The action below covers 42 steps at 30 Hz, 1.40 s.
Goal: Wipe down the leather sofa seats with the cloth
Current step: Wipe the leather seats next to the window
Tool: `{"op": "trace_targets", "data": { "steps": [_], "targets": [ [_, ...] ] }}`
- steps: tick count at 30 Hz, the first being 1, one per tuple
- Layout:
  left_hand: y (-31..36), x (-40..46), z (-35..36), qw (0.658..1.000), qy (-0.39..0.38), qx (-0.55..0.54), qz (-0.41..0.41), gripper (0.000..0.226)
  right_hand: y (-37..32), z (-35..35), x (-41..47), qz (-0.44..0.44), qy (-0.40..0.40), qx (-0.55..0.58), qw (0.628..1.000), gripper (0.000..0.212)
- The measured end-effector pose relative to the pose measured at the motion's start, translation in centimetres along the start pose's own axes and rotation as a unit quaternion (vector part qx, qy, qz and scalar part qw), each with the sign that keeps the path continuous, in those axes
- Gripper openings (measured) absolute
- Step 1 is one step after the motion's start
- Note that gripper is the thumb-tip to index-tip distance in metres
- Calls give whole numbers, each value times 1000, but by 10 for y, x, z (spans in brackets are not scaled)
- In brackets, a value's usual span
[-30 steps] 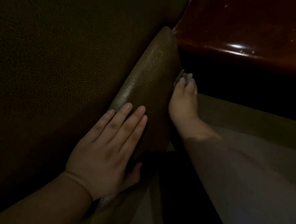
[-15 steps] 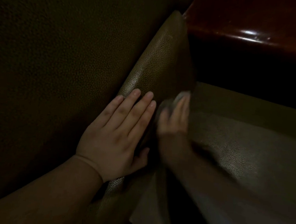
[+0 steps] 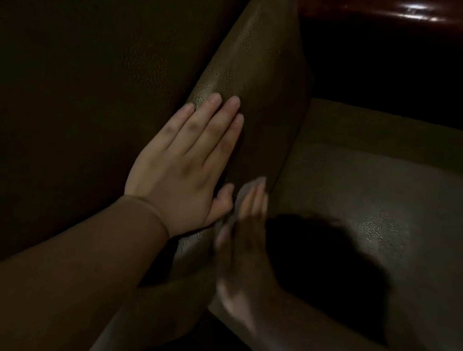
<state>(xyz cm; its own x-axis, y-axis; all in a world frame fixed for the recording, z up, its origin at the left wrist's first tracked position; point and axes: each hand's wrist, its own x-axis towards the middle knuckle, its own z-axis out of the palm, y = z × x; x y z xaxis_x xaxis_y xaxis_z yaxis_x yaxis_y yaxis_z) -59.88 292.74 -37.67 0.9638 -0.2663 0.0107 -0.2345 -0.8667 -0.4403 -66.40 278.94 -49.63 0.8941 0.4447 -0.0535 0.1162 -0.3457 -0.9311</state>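
Leather is all that fills the dim view: a brown cushion [image 3: 248, 75] standing on edge against the sofa back [image 3: 80, 82], with the seat [image 3: 386, 213] spreading out to the right of it. The left hand [image 3: 181, 169] lies flat on the cushion, fingers straight and close together, thumb tucked round its near edge, holding it tipped away from the seat. The right hand [image 3: 244, 231] is blurred with motion; its fingers look fairly straight and seem to press the cloth [image 3: 247, 184], a pale scrap showing just past the fingertips, into the crease where cushion meets seat. Whether the fingers also pinch the cloth I cannot tell.

A second ago that hand was at the far end of the crease, near the dark wooden armrest [image 3: 400, 14]; it has since been drawn back along the gap to a spot just beside the left thumb. So this stroke along the crease looks nearly finished, while the wide seat surface probably remains to be wiped.
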Motion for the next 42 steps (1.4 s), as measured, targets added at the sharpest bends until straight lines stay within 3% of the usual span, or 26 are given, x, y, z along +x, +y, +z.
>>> {"op": "trace_targets", "data": {
  "steps": [3,5,7,9,11,15,17,20,23,25,27,29,33,36,38,40,42],
  "targets": [
    [-2,4,2,1000,-5,3,2,85,-6,10,-13,42,-26,-28,998,70],
    [-1,2,5,1000,-2,4,-1,83,-5,3,26,38,34,-88,995,67],
    [1,-3,1,1000,-12,3,-3,80,-6,-18,68,101,60,-54,992,61],
    [5,-3,-7,1000,-25,-11,-9,78,-8,-26,75,152,16,-26,988,60],
    [13,-14,-22,997,-37,-60,-44,76,-23,-6,34,142,-35,-76,986,64],
    [30,-117,-43,986,-82,-129,-73,75,-45,13,-28,120,-92,-103,983,67],
    [38,-175,-44,990,-91,-100,-51,77,-49,-2,6,85,-61,-116,988,62],
    [46,-204,-29,995,-68,-49,-45,84,-52,-11,51,103,60,14,993,63],
    [48,-201,-16,997,-58,-21,-45,97,-50,28,-7,115,62,31,991,67],
    [48,-203,-15,998,-57,-11,-34,105,-46,57,-68,186,23,69,980,67],
    [48,-205,-18,998,-51,9,-30,102,-48,68,-91,310,-50,116,942,69],
    [49,-204,-19,999,-44,5,-27,97,-47,63,-76,370,-40,148,917,71],
    [50,-206,-10,999,-24,1,-38,90,-21,30,-18,158,64,99,980,66],
    [50,-204,-12,999,-31,-8,-36,90,-16,39,-30,144,88,108,980,71],
    [50,-204,-14,998,-36,-7,-44,90,-22,59,-77,124,18,111,986,78],
    [52,-204,-17,998,-38,-3,-44,88,-22,66,-108,164,-45,126,977,84],
    [52,-205,-17,998,-41,6,-47,89,-15,62,-91,140,-16,88,986,81]
  ]
}}
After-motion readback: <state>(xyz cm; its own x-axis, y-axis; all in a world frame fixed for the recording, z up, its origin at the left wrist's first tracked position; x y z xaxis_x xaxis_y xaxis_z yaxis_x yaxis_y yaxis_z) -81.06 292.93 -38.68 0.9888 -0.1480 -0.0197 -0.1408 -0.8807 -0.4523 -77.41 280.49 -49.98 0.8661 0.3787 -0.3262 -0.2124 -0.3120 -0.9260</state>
